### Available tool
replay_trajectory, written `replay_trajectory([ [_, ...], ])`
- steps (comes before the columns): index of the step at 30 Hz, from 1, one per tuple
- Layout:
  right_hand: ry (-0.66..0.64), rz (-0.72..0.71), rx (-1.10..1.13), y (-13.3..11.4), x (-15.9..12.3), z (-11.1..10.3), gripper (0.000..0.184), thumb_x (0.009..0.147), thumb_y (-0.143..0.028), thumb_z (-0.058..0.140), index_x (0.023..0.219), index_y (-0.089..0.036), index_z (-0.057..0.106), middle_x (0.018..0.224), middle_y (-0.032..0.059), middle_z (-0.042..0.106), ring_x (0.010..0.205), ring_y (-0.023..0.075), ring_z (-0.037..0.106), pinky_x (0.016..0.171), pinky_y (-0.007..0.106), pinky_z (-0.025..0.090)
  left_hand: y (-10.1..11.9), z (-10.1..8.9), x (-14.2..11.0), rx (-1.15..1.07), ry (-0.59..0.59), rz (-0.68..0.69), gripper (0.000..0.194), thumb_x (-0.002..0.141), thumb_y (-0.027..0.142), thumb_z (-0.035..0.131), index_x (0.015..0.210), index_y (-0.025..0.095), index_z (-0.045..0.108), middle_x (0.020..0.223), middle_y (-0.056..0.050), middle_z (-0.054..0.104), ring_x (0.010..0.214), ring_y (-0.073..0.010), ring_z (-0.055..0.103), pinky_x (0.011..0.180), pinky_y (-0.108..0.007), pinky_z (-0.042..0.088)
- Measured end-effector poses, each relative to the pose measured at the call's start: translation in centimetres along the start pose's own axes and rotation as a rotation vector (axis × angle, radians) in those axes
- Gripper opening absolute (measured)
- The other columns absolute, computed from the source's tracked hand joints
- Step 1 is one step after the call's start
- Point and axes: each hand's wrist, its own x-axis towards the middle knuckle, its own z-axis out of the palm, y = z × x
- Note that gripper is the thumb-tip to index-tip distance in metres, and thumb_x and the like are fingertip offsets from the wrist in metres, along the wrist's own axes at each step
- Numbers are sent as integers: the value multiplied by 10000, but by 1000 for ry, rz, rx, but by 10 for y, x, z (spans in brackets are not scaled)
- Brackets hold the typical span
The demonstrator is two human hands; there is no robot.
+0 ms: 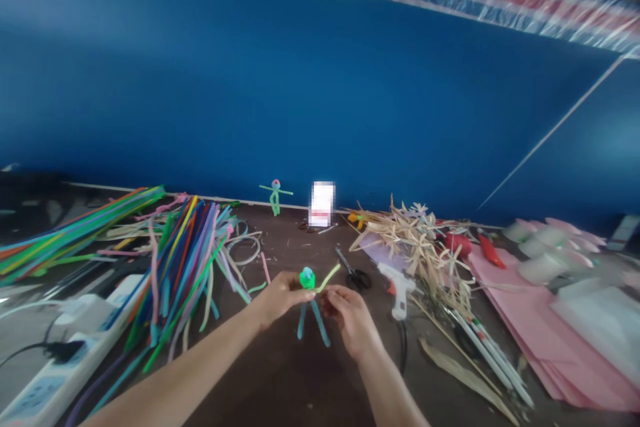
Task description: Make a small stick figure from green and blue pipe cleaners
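Both my hands meet over the dark tabletop point(285, 373), pinching a small pipe-cleaner figure point(311, 303). It has a green coiled head, two light blue legs hanging down and a yellow-green arm sticking out to the right. My left hand point(277, 297) grips it from the left at the head. My right hand point(350, 317) pinches it from the right, near the yellow-green arm. A finished green pipe-cleaner figure point(275, 196) stands at the back against the blue wall.
A heap of coloured pipe cleaners point(185, 247) lies left, with a white power strip point(65, 363) at the near left. Black scissors point(353, 272), a white glue gun point(397, 290), dried straw point(420, 240) and pink sheets point(530, 327) lie to the right.
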Motion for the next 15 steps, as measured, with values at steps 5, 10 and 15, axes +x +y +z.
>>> replay_trajectory([
  [5,-70,-63,-66,-11,-5,7,223,666,-275,616,839,-135,629,697,30,618,623,119,524,614,226,389,0,3,-1,15,57,8,193,604,278,645,710,117,657,673,-8,647,694,-171,553,704,-261,395],
  [10,64,-66,-129,-13,-3,12,199,647,-341,624,637,-144,602,535,-3,564,513,107,487,530,218,381,1,7,-4,28,41,-4,240,623,323,634,745,117,658,709,-15,654,743,-186,553,723,-259,392],
  [15,78,-34,-94,-15,-1,15,179,625,-320,637,620,-145,599,524,-5,569,499,110,500,513,218,382,5,11,-8,-53,46,-60,269,622,323,636,803,126,663,775,-16,665,768,-182,554,750,-262,386],
])
